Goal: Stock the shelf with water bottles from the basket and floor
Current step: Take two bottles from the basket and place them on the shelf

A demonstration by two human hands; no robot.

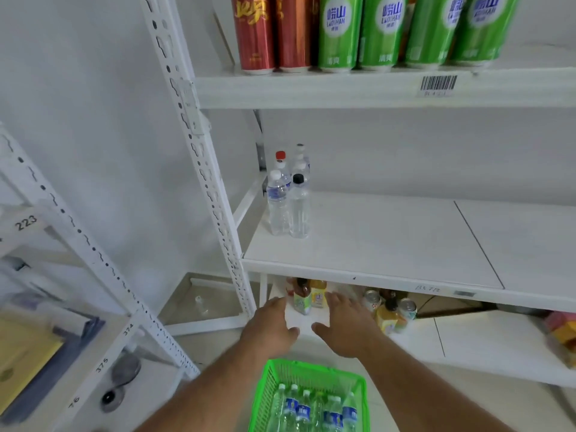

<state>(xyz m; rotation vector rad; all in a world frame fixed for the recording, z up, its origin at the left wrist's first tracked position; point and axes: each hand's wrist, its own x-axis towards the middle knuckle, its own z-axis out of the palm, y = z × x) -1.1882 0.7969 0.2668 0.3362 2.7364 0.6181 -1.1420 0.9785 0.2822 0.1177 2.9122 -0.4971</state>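
A green plastic basket (265,388) sits on the floor at the bottom centre, with several blue-labelled water bottles (304,410) lying in it. Several clear water bottles (288,207) stand in a tight group at the left end of the white middle shelf (389,244). My left hand (271,325) and my right hand (346,325) hover side by side above the basket, below the shelf's front edge. Both hands hold nothing, fingers extended forward and relaxed.
Tall red and green cans (367,32) line the top shelf. Juice bottles and small cans (386,310) stand on the lowest shelf behind my hands. A perforated white upright (202,169) stands left of the shelf, and a second rack (62,275) with papers is at far left.
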